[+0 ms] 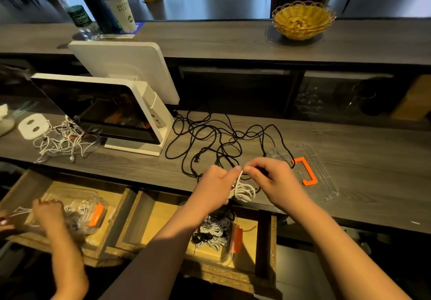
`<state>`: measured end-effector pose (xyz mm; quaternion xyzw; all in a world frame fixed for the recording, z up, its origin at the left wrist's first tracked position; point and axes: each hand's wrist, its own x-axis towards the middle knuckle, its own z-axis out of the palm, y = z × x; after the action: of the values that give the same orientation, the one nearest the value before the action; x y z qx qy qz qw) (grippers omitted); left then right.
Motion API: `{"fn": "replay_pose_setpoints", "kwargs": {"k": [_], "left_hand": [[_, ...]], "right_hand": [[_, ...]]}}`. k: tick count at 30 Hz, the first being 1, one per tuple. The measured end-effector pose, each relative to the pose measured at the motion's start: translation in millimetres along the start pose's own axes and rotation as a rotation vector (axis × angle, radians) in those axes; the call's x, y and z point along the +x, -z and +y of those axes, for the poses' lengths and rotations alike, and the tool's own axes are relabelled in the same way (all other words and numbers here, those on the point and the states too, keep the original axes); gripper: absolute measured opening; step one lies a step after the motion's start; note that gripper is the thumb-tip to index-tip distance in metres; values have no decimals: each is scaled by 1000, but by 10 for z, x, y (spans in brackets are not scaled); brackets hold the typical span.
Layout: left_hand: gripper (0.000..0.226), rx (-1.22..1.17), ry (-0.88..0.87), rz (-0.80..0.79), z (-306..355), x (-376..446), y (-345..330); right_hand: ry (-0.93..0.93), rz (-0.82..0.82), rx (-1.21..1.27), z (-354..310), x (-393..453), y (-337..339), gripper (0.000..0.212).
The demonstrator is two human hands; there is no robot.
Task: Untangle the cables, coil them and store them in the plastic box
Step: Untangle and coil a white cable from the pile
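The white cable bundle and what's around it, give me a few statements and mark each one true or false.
1. Both the left hand and the right hand hold the white cable bundle. True.
2. The black cables are coiled neatly. False: they sprawl tangled on the counter.
3. The clear lid with the orange handle lies on the counter. True.
4. The yellow basket sits in a drawer. False: it stands on the upper ledge.

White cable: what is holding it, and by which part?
Both hands, left and right, pinch the white cable at the top of its coil.
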<state>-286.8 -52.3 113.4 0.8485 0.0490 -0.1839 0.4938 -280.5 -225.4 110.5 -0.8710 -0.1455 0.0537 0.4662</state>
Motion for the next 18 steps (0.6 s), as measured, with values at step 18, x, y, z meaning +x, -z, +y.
{"fn": "replay_pose_setpoints", "kwargs": {"k": [18], "left_hand": [[58, -416, 71, 628, -95, -54, -84]], "right_hand": [[-70, -180, 134, -95, -238, -433, 20]]}}
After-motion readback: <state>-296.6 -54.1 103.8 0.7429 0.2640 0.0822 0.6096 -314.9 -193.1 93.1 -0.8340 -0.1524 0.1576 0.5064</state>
